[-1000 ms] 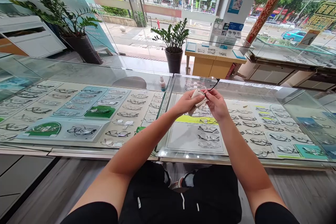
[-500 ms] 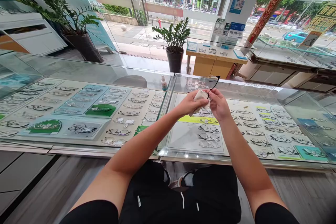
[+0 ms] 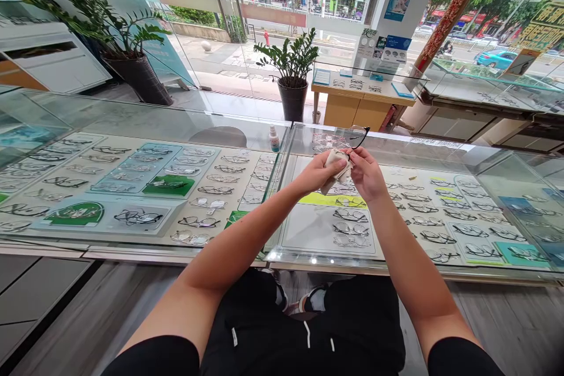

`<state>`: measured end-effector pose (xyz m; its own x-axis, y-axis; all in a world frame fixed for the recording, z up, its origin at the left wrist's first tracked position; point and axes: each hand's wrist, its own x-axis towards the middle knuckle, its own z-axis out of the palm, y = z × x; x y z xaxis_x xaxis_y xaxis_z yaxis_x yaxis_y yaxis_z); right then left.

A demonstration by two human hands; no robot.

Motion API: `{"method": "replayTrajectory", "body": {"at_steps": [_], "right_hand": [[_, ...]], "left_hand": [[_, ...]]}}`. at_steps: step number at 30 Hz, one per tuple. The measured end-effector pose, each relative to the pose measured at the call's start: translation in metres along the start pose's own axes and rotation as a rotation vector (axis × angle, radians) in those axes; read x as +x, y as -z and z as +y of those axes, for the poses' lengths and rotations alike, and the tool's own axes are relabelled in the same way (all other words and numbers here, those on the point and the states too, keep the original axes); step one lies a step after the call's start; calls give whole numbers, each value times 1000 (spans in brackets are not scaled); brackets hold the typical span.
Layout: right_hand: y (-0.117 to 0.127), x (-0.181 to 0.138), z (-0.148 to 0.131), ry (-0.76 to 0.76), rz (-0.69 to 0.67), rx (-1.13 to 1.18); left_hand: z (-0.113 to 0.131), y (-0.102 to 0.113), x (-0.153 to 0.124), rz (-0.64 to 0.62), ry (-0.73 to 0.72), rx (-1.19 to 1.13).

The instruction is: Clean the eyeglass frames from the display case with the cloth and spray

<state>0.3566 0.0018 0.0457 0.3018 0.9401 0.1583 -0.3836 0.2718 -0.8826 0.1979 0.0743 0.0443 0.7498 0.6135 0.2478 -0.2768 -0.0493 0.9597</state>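
My left hand is closed on a pale cleaning cloth, its thumb pressing the cloth against a pair of dark-framed eyeglasses. Fingers of my right hand pinch the same eyeglasses, and a dark temple arm sticks up above them. Cloth and fingers hide most of the frame and lenses. Both hands are above the right glass display case. To their left, a small white spray bottle stands on the glass.
Rows of eyeglasses lie inside the left display case. Beyond the counter are a potted plant, a wooden display table and a larger plant. Glass walls face the street.
The eyeglasses have turned slightly, so the raised part now shows more of a rim. The cloth has shifted a little in my left hand; the hands stay in nearly the same place.
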Motion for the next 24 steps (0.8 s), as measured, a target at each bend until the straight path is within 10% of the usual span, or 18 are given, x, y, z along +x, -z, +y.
{"method": "replayTrajectory", "body": {"at_steps": [24], "right_hand": [[-3, -3, 3, -28, -16, -48]], "left_hand": [[-12, 10, 8, 67, -15, 136]]}}
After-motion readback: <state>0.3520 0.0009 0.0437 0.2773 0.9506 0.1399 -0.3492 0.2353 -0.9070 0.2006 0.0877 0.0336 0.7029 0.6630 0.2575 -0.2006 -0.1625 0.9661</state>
